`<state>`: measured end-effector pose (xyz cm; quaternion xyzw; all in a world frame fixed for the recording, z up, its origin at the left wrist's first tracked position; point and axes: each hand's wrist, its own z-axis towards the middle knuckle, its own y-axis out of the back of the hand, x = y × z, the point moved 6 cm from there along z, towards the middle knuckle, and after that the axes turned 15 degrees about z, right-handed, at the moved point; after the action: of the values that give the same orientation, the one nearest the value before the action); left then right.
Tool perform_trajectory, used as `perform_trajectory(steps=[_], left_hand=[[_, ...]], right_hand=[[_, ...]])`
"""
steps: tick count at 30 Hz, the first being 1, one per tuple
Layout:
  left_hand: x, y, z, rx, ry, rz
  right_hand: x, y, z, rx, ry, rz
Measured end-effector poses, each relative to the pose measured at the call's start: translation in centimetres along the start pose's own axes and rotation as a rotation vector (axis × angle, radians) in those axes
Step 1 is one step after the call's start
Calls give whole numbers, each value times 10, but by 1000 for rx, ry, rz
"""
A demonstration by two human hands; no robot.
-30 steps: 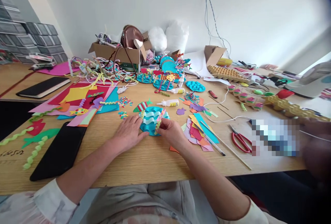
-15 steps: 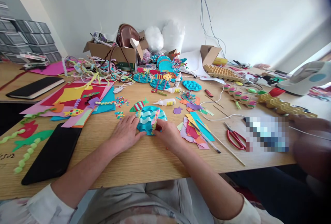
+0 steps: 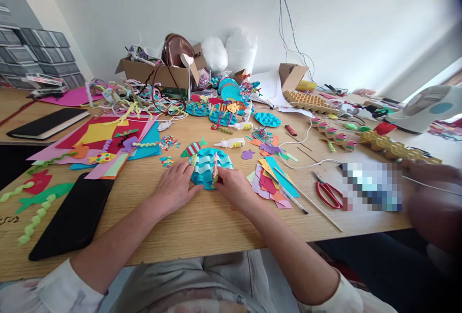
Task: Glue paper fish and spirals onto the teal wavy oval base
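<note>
A round blue disc with wavy paper strips lies on the table before me. My left hand holds it by the left edge, fingers at the rim and thumb along the front. My right hand is closed in a pinch at the disc's right side. Between its fingertips stands a narrow pink-and-yellow spotted paper piece, seen nearly edge-on, with a pale yellow-green part below. A striped paper fish lies just behind the disc. A white glue bottle rests on its side beyond it.
Coloured paper scraps, a brush and a wooden stick lie right of my hand, then red-handled pliers. A black tablet-like slab is at left. Blue crafts stand behind. Another person's hand is at far right.
The spotted paper piece in my right hand has turned from showing its broad side to nearly edge-on. My left hand and the disc stay in place.
</note>
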<state>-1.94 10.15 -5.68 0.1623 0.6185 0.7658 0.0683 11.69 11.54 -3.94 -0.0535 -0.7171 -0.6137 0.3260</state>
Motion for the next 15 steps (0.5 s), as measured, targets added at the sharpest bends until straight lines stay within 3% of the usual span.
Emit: perform_trajectory(steps=[15], left_hand=[[-1,1,-1,-2,-10,22]], right_hand=[[11,0,-3,16,17,-247]])
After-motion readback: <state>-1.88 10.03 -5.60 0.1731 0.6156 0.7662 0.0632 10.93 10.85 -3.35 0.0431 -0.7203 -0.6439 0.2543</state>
